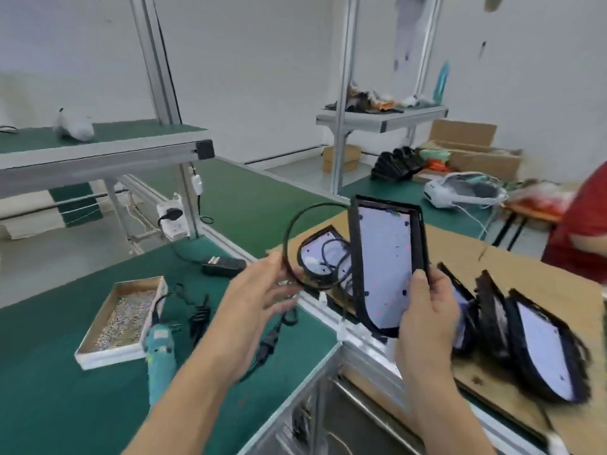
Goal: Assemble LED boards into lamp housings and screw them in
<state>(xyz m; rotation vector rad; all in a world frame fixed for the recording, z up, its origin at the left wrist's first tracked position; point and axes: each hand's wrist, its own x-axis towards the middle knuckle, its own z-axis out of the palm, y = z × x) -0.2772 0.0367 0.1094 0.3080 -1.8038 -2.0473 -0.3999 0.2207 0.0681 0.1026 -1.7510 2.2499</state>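
My right hand (427, 310) grips the lower edge of a black lamp housing (387, 264) with a white LED board inside, held upright above the bench edge. Its black cable (289, 238) loops up to the left, and my left hand (259, 300) holds that loop between thumb and fingers. A second housing with board (320, 257) lies on the cardboard behind. Several more housings (538, 349) lean in a row on the cardboard at the right. A teal electric screwdriver (159, 353) lies on the green mat beside a box of screws (121, 318).
A cardboard sheet (525, 274) covers the right bench. A power adapter (223, 266) and socket strip (172, 221) sit at the back of the mat. A person in a red sleeve (588, 224) stands at the far right. Aluminium frame posts and shelves rise behind.
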